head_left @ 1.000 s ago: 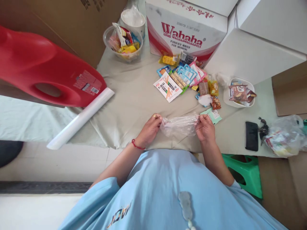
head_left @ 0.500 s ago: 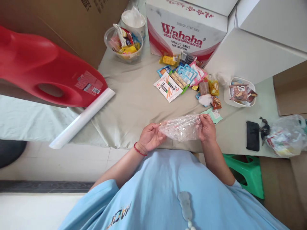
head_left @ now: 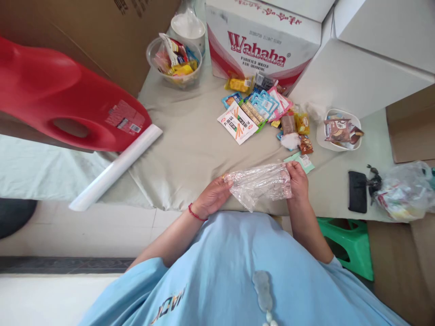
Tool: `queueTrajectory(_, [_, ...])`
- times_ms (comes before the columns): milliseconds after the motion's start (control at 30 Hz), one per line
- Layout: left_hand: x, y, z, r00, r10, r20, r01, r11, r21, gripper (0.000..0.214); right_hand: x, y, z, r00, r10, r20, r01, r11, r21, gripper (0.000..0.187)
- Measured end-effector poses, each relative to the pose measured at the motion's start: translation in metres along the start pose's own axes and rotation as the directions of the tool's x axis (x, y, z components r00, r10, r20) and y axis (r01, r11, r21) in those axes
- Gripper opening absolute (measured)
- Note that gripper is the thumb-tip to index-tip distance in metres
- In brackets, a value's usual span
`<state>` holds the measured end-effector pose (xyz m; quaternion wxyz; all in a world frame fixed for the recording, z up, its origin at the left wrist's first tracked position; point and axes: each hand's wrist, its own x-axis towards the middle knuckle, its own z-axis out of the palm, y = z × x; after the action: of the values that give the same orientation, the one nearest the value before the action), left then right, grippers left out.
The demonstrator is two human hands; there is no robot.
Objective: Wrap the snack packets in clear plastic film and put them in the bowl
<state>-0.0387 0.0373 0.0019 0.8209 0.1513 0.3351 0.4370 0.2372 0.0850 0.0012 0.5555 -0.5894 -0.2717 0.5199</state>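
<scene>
A clear, crinkled plastic film [head_left: 260,183], perhaps a bag or cover, is stretched between my two hands above the table's near edge. My left hand [head_left: 215,195], with a red string on the wrist, pinches its left end. At the other end my right hand [head_left: 298,181] grips it between thumb and fingers. A pale green packet [head_left: 305,162] lies just beyond my right hand, partly hidden. Farther off is a loose pile of small snack packets, with a white snack packet [head_left: 237,123] at its near left.
A red jug [head_left: 68,99] and a white film roll [head_left: 115,168] occupy the left. Behind stand a clear snack bowl [head_left: 152,68], a paper cup [head_left: 200,38] and a Wahaha carton [head_left: 265,50]. Rightward are a white tub [head_left: 331,145], a black phone [head_left: 358,192] and a green stool [head_left: 362,253].
The film is pulled wider and flatter, its lower edge now hanging in a point. My left fingers have closed on its end; my right hand has moved slightly right.
</scene>
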Motion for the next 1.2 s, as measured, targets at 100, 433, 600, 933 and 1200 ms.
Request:
queueTrajectory(100, [-0.003,0.005,-0.001,0.997,-0.025,0.073,0.021,0.998,0.059,0.037,0.001,-0.001,0.002,1.0,-0.016,-0.016,0.016,1.0,-0.021,0.049])
queueTrajectory(433, [-0.04,0.074,-0.034,0.997,-0.08,0.011,0.044,0.656,0.753,0.035,0.002,-0.003,-0.009,0.938,-0.332,0.095,0.343,0.86,-0.378,0.033])
queueTrajectory(600, [-0.061,0.116,-0.046,0.987,-0.16,0.005,0.025,0.186,0.982,0.049,-0.003,-0.003,-0.009,0.796,-0.501,0.34,0.605,0.634,-0.481,0.017])
queueTrajectory(933, [0.033,0.052,0.018,0.966,0.259,-0.015,-0.133,0.545,0.828,0.056,-0.019,-0.024,0.019,0.579,-0.436,0.689,0.741,0.634,-0.222,0.014])
queueTrajectory(1200, [0.042,0.04,0.021,0.987,0.151,-0.051,-0.096,0.819,0.566,0.039,-0.011,-0.039,0.007,0.631,-0.42,0.652,0.691,0.687,-0.226,0.007])
